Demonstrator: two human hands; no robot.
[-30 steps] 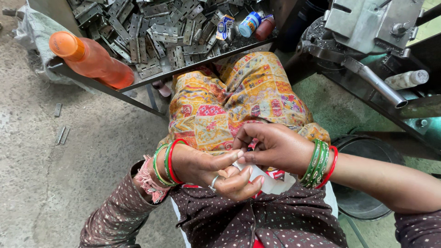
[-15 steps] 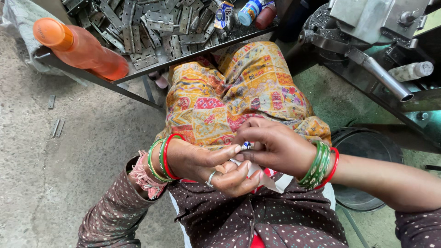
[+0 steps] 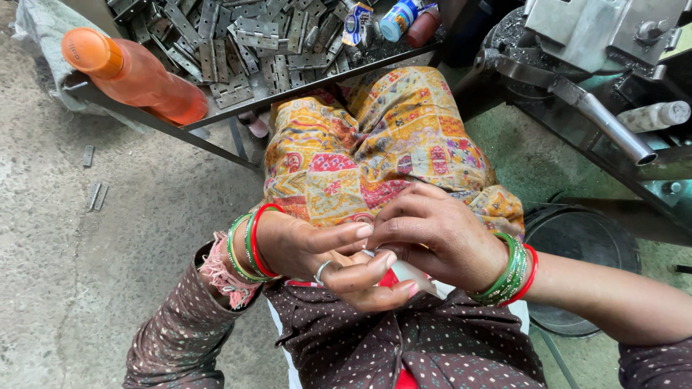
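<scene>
Since a moment ago the two hands have stayed together over the lap, but the small packet they were working at is now mostly covered by the knuckles, and the view has drawn closer to them. The left hand (image 3: 317, 252) is curled with its fingers bent inward, a ring on one finger, its fingertips pressed against a small white packet (image 3: 411, 272) with a bit of red showing beneath it. The right hand (image 3: 440, 234) lies over the top, fingers folded down onto the same packet, so both hands are closed on it, touching each other. The packet sits between them, just above the dark dotted sleeves and against the patterned yellow and red cloth (image 3: 375, 151) covering the knees.

Green and red bangles (image 3: 249, 245) ring the left wrist; a similar stack circles the right. Ahead, a metal surface (image 3: 288, 90) carries a heap of grey metal hinges (image 3: 231, 43), with an orange bottle (image 3: 133, 75) lying at its near edge. To the right stands a machine with a steel lever (image 3: 598, 115), and a dark round tub (image 3: 577, 245) rests on the floor beside the right forearm.
</scene>
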